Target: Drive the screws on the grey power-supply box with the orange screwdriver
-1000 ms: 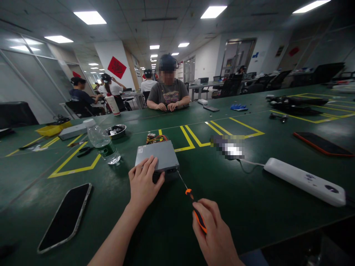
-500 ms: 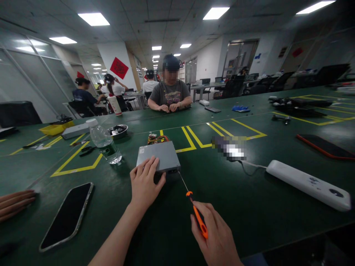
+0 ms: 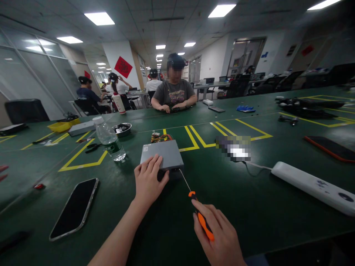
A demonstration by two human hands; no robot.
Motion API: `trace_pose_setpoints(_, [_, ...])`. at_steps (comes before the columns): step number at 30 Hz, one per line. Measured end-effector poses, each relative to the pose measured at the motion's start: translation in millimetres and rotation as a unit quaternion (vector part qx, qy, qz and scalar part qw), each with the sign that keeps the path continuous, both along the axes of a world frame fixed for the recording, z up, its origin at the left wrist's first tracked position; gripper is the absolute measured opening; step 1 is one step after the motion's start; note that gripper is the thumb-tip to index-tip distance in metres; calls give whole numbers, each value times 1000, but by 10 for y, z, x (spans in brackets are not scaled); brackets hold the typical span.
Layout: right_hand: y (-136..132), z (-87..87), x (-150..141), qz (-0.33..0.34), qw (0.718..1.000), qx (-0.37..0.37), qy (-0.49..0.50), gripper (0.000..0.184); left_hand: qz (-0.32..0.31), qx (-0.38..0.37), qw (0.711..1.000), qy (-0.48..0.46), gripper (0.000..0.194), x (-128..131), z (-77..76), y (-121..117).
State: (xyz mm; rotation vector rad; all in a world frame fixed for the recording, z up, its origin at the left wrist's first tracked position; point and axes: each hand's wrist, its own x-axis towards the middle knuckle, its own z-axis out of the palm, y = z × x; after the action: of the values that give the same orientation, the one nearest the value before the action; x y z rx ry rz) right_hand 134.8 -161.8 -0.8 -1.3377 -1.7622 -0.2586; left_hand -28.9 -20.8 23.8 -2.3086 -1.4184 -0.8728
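Note:
A grey metal box point(image 3: 163, 155) with coloured wires at its far end lies on the green table point(image 3: 227, 199). My left hand point(image 3: 148, 183) rests on the box's near left corner, fingers curled over the top and front edge. My right hand point(image 3: 222, 240) is closed round the orange and black handle of a screwdriver point(image 3: 198, 210). Its thin shaft points up and away, with the tip at the box's near right corner.
A phone point(image 3: 74, 208) lies face up at the near left. A water bottle point(image 3: 109, 140), a metal bowl point(image 3: 122, 129) and pliers sit further left. A white power strip point(image 3: 313, 186) lies right, an orange-edged phone point(image 3: 330, 147) beyond. Someone's fingertips point(image 3: 2, 173) show at the left edge. A person point(image 3: 174, 90) works across the table.
The view has shifted a little, so everything sits further right. The other person's hand at the left edge has drawn back. My hands, the box and the screwdriver keep their positions.

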Motion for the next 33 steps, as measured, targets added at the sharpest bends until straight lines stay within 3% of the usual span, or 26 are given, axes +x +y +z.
trace_pose_setpoints(4, [23,9,-99,35,999,-6,4,27,-2,3,1000,-2,43,1,3,-3])
trace_pose_setpoints(14, [117,-52,-155,13,1000,-15,1,28,-11,17,1000,-15,43,-7,0,2])
trace_pose_setpoints(21, [96,23,-220,-8,999,-12,-44,32,-15,17,1000,-23,43,-6,-10,8])
trace_pose_setpoints(28, [215,231,-163,170,961,57,-212,27,-20,12,999,-27,42,-10,3,4])
trace_pose_setpoints(31, [262,397,-42,232,953,6,-193,17,-24,12,999,-29,42,-11,6,0])
trace_pose_setpoints(33, [283,518,37,275,941,-68,-184,27,-22,8,999,-30,42,-13,2,2])
